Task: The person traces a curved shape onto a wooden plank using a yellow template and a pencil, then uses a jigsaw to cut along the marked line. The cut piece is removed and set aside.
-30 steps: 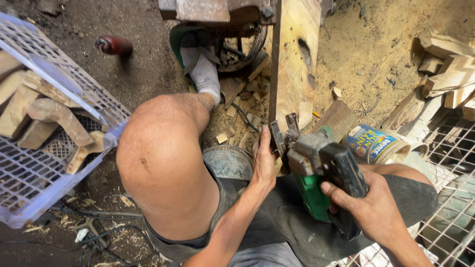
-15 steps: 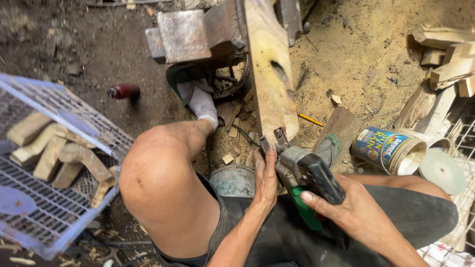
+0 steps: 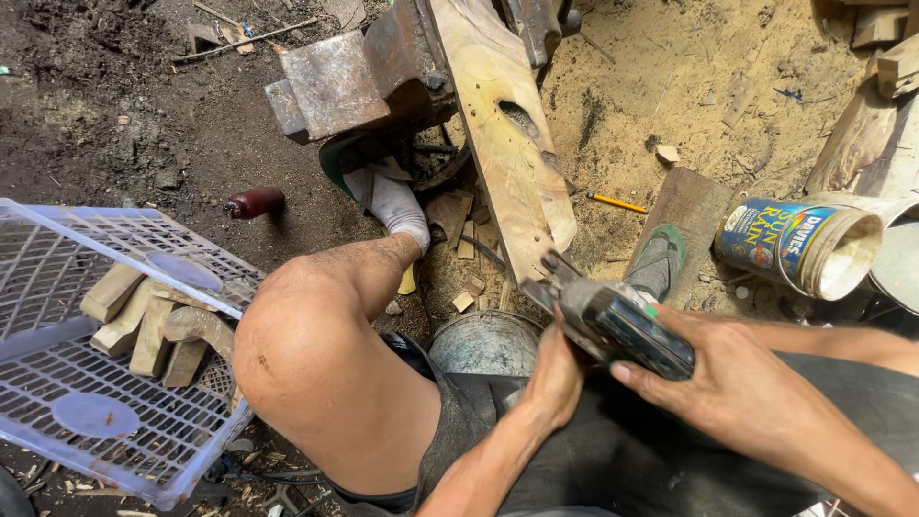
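Note:
I sit low with my bare left knee (image 3: 316,354) raised. My right hand (image 3: 737,388) grips the dark body of a hand-held power tool (image 3: 613,321), a jigsaw-like cutter with a green underside. My left hand (image 3: 553,375) is closed on the tool's near underside. The tool's front end meets the near edge of a long shaped wooden plank (image 3: 503,134), which has a cut-out hole and leans up into a rusty metal vise (image 3: 354,81). My socked left foot (image 3: 394,206) rests by the vise base. My right foot (image 3: 659,263) sits on a board.
A pale plastic crate (image 3: 86,402) with several curved wooden pieces stands at the left. A metal bucket (image 3: 483,343) sits between my legs. A tipped paint can (image 3: 799,247), a yellow pencil (image 3: 617,203), a red-brown bottle (image 3: 254,203) and stacked wood offcuts (image 3: 881,57) lie on the sawdust floor.
The view has tilted so vise and plank top show more. Both hands and the tool have shifted lower and rightwards in the picture, still against the plank's near edge.

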